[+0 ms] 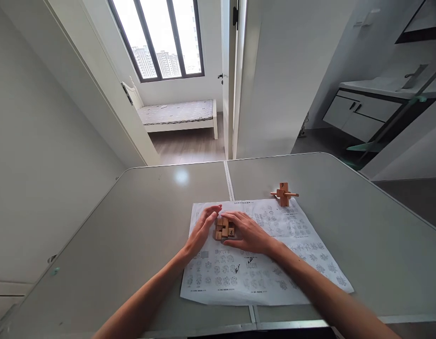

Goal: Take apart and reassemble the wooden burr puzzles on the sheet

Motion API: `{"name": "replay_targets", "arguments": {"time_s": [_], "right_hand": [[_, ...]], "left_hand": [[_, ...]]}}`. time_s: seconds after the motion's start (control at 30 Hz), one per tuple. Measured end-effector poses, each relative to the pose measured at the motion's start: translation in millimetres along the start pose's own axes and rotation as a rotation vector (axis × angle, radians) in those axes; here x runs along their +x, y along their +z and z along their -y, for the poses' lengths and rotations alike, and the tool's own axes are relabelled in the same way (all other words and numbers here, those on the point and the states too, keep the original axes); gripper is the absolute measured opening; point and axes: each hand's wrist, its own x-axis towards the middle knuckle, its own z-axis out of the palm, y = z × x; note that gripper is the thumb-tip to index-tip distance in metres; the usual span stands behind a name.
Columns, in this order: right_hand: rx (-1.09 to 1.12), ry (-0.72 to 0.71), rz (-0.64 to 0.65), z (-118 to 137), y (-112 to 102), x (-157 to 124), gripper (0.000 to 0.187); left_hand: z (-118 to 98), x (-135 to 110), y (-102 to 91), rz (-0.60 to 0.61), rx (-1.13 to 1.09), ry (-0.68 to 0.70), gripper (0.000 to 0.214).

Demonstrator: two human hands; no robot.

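Note:
A cluster of small wooden puzzle pieces (224,229) sits fitted closely together on a printed sheet, and a dark mark shows on one piece. My left hand (203,227) lies along the left side of the cluster with its fingers stretched out. From the right, my right hand (249,232) bends round the same pieces, fingers at the far side and thumb at the near side. The right edge of the cluster is partly hidden by that hand. Under both hands is the large printed instruction sheet (260,278), covered with small line diagrams.
An assembled wooden cross-shaped puzzle (284,194) stands at the sheet's far right corner, with a thin rod-like piece sticking out each side. The grey folding table (150,226) has a metal seam down its middle. Beyond are a doorway, a bed (179,113) and a sink cabinet (362,110).

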Motion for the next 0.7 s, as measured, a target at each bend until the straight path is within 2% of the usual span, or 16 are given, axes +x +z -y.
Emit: {"name": "replay_targets", "arguments": {"time_s": [0.07,0.13,0.23,0.33,0.43,0.53,0.7], "right_hand": [[0.005,-0.005,-0.005,1,0,1,0.073],[0.005,-0.004,-0.014,1,1,1,0.067],[-0.001,-0.007,-0.030,1,2,1,0.059],[-0.005,-0.013,-0.045,1,4,1,0.058],[-0.003,-0.015,-0.049,2,3,1,0.059],[0.005,-0.012,-0.045,3,2,1,0.058],[0.013,-0.006,-0.042,4,2,2,0.057]], "left_hand": [[-7,4,-11.1,0.096,-0.052,0.005,0.034],[-10,7,-23.3,0.209,0.044,0.059,0.036],[-11,12,-39.4,0.377,0.128,0.117,0.057],[-11,15,-47.6,0.471,0.159,0.163,0.078],[-9,16,-47.9,0.485,0.189,0.245,0.085],[-6,17,-45.9,0.445,0.216,0.307,0.080],[-2,17,-44.1,0.437,0.245,0.290,0.066]]}}
